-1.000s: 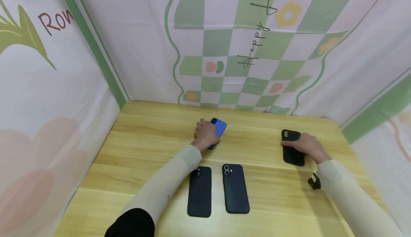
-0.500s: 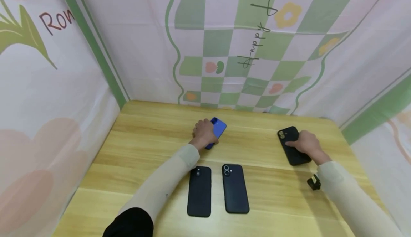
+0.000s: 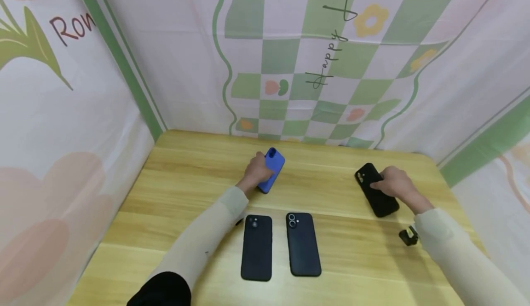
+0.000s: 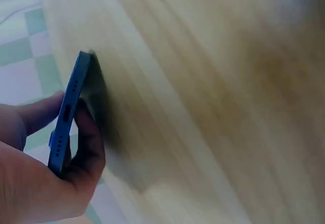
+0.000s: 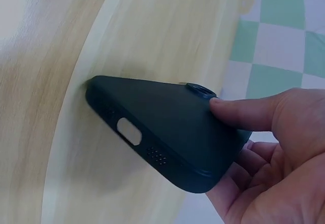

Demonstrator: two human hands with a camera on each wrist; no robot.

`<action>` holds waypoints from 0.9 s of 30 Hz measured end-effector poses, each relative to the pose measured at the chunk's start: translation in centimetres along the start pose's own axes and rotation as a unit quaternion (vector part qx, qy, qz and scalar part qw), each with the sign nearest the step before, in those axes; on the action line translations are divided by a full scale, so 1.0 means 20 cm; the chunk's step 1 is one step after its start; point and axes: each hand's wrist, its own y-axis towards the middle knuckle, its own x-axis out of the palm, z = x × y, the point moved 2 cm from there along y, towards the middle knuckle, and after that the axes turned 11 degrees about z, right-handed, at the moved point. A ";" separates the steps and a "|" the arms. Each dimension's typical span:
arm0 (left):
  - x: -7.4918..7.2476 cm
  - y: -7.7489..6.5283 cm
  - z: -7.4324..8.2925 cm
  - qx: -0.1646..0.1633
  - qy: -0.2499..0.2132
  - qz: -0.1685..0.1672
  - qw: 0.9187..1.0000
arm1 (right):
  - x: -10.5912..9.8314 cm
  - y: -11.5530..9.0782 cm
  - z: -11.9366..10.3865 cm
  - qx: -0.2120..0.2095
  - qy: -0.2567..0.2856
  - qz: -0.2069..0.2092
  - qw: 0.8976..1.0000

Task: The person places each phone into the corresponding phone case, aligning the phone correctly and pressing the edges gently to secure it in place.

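My left hand (image 3: 256,170) holds a blue phone (image 3: 273,165) near the back of the table. In the left wrist view the phone's (image 4: 68,113) bottom edge, with port and speaker holes, faces the camera, pinched between thumb and curled fingers. My right hand (image 3: 396,184) grips a black phone case (image 3: 374,193) on the right. Through its port cutout in the right wrist view, the case (image 5: 157,117) looks hollow; the thumb presses its back near the camera ring, fingers underneath. Between the arms lie two black phones or cases, a left one (image 3: 256,248) and a right one (image 3: 303,246).
A small black object (image 3: 409,236) sits by the right sleeve. The wooden table (image 3: 186,158) meets a patterned cloth (image 3: 281,57) at the back, and cloth hangs on both sides. A dark bit (image 3: 239,222) shows beside the left sleeve.
My left hand has shifted slightly left with the blue phone, and more of its back shows. My right hand has turned the black case so its top tilts left.
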 end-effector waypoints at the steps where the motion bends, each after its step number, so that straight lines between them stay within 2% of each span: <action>1: 0.00 0.00 -0.01 -0.004 -0.025 0.001 1.000 | 0.00 0.00 0.00 -0.001 0.005 -0.003 1.000; 3: 0.00 0.00 -0.02 -0.022 -0.085 -0.009 0.996 | 0.00 -0.01 -0.01 0.001 0.015 -0.009 1.000; 5: -0.01 0.00 -0.04 -0.047 -0.151 -0.026 0.987 | -0.01 -0.01 -0.03 0.006 0.030 -0.017 0.999; 7: -0.01 -0.01 -0.05 -0.078 -0.208 -0.048 0.974 | -0.01 -0.02 -0.05 0.011 0.045 -0.025 0.999; 10: -0.02 -0.02 -0.08 -0.121 -0.281 -0.079 0.949 | -0.02 -0.02 -0.09 0.014 0.064 -0.029 0.997; 13: -0.04 -0.04 -0.09 -0.138 -0.337 -0.095 0.927 | -0.03 -0.03 -0.13 0.015 0.074 -0.025 0.997; 15: -0.05 -0.04 -0.08 -0.140 -0.365 -0.097 0.915 | -0.05 -0.03 -0.16 0.013 0.080 -0.017 0.997; 21: -0.10 -0.09 -0.02 -0.153 -0.417 -0.096 0.891 | -0.09 -0.02 -0.25 0.004 0.098 -0.004 0.995; 24: -0.11 -0.12 0.00 -0.157 -0.439 -0.101 0.879 | -0.12 -0.02 -0.33 0.018 0.139 -0.015 0.990; 27: -0.12 -0.15 0.02 -0.154 -0.459 -0.113 0.868 | -0.14 -0.03 -0.43 0.035 0.199 -0.029 0.979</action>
